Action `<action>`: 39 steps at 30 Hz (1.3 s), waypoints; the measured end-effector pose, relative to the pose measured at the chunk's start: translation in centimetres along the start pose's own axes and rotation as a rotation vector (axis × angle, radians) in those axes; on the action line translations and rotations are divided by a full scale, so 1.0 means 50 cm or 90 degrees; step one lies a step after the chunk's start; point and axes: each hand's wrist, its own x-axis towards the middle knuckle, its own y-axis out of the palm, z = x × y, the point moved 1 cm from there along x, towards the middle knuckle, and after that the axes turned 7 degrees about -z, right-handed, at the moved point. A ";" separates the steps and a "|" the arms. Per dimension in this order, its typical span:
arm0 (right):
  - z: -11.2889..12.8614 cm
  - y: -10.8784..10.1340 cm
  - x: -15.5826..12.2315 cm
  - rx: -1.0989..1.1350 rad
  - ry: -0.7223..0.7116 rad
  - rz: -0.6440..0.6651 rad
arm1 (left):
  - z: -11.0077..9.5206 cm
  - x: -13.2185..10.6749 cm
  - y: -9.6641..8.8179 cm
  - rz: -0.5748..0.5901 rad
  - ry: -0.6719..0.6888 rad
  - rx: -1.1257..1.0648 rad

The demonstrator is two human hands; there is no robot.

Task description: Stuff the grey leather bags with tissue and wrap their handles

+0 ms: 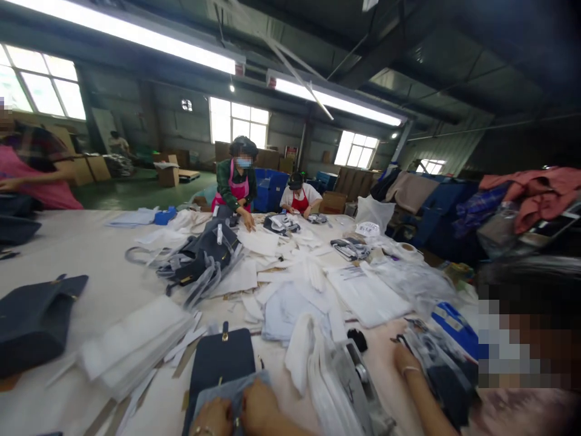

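Observation:
A dark navy bag [222,357] lies at the near edge of the table, its flap with a small gold clasp pointing away from me. Over its lower part is a grey-blue sheet [233,392], thin and folded; cloth or wrapping, I cannot tell which. My left hand [214,416], with a bracelet at the wrist, is closed at the sheet's left side. Close beside it, my right hand [258,402] is closed at the sheet's right part. Both sets of fingertips are partly hidden.
White foam sheets [136,339] lie to the left, beside another navy bag [40,321]. Stacked white wrapping [322,375] and a grey case-like holder [358,381] stand to the right. A co-worker's hand [406,360] works at the right. More bags [204,254] and people are across the table [113,260].

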 end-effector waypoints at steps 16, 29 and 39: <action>-0.022 -0.065 -0.030 0.088 -0.021 0.144 | 0.017 0.008 0.027 0.022 0.075 -0.006; -0.011 -0.070 -0.040 0.079 -0.029 0.118 | 0.056 0.147 -0.088 0.024 0.091 -0.134; -0.018 -0.067 -0.030 0.097 -0.018 0.125 | 0.083 0.387 -0.143 0.031 -0.050 0.104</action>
